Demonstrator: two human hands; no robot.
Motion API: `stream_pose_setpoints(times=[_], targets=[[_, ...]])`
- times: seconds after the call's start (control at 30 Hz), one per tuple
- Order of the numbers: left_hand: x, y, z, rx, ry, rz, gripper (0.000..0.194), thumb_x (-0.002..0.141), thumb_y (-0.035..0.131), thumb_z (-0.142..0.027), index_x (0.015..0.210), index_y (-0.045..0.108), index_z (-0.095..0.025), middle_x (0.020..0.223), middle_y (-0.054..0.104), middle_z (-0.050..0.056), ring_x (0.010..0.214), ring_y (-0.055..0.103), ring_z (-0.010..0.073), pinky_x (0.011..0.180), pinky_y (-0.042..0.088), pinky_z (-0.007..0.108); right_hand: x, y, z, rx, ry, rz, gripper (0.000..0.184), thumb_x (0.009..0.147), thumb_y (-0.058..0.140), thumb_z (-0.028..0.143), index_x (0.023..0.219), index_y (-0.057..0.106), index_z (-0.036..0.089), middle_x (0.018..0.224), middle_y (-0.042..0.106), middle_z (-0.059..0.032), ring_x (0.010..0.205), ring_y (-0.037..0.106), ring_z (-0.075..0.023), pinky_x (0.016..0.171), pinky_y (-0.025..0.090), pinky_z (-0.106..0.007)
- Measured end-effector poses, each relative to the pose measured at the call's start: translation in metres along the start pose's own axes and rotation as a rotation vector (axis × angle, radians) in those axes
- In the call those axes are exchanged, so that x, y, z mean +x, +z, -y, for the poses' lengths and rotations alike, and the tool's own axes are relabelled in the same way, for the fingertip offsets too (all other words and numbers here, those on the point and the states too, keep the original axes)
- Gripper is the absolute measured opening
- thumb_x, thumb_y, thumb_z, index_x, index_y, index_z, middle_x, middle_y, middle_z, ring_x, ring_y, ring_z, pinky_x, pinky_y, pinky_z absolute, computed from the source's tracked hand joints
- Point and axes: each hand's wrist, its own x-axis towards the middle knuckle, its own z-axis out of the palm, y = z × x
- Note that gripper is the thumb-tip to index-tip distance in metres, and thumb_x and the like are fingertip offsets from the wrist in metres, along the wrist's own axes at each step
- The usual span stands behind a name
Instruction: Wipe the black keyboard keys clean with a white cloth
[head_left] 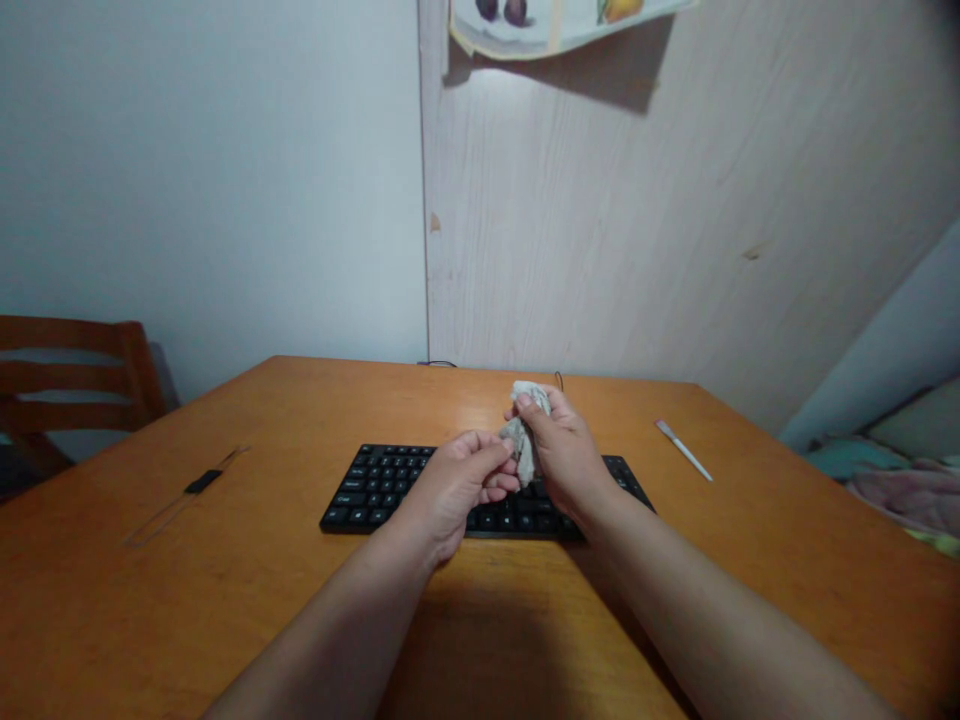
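Observation:
Both of my hands are raised just above a black keyboard (pixel 375 485) that lies on an orange wooden table (pixel 225 580). My right hand (pixel 562 450) is closed around a crumpled greyish-white cloth (pixel 526 425), whose top pokes out above my fingers. My left hand (pixel 457 485) pinches the lower edge of the same cloth between thumb and fingers. The hands cover the keyboard's middle and right part.
A white pen-like stick (pixel 684 450) lies on the table to the right. A thin black tool with a wire loop (pixel 199 485) lies to the left. A wooden chair (pixel 75 385) stands at the far left. Bedding (pixel 900 480) shows at the right edge.

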Motion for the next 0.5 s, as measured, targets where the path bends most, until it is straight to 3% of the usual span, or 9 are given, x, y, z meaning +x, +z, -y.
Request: stream_pose_setpoints(times=[0.13,0.3,0.43,0.5], targets=[[0.0021,0.0034,0.0061,-0.005,0.105,0.070,0.025,0.081,0.068,-0.041,0.085,0.062,-0.016,0.084,0.065,0.003,0.079,0.057,0.0135,0.078,0.043,0.027,-0.0026,0.0051,-0.0018,0.127,0.103,-0.009,0.032,0.081,0.066,0.048,0.098,0.055,0.023,0.074,0.061,0.0031,0.054,0.053,-0.0109,0.046,0.041,-0.021],[-0.0012,0.0079,0.0047,-0.038,0.241,0.160,0.017,0.083,0.067,-0.033,0.089,0.065,-0.017,0.101,0.064,0.004,0.098,0.055,0.0176,0.093,0.039,0.031,-0.0047,0.0080,-0.0026,0.230,0.120,0.029,0.029,0.081,0.067,0.045,0.096,0.057,0.022,0.078,0.063,0.0012,0.066,0.058,-0.0116,0.059,0.046,-0.021],[-0.0047,0.0100,0.0003,0.000,0.233,0.169,0.017,0.084,0.066,-0.033,0.089,0.066,-0.017,0.096,0.065,0.005,0.093,0.055,0.0170,0.088,0.041,0.029,-0.0046,0.0042,-0.0015,0.162,0.124,0.055,0.032,0.083,0.065,0.048,0.101,0.056,0.024,0.083,0.063,0.0014,0.062,0.056,-0.0109,0.052,0.044,-0.021],[-0.0036,0.0085,-0.0013,0.027,0.217,0.106,0.020,0.082,0.067,-0.036,0.081,0.065,-0.016,0.084,0.065,0.004,0.082,0.056,0.0152,0.080,0.043,0.027,-0.0040,0.0019,-0.0012,0.081,0.126,0.063,0.033,0.083,0.064,0.051,0.102,0.055,0.025,0.082,0.062,0.0020,0.055,0.053,-0.0100,0.046,0.041,-0.020]])
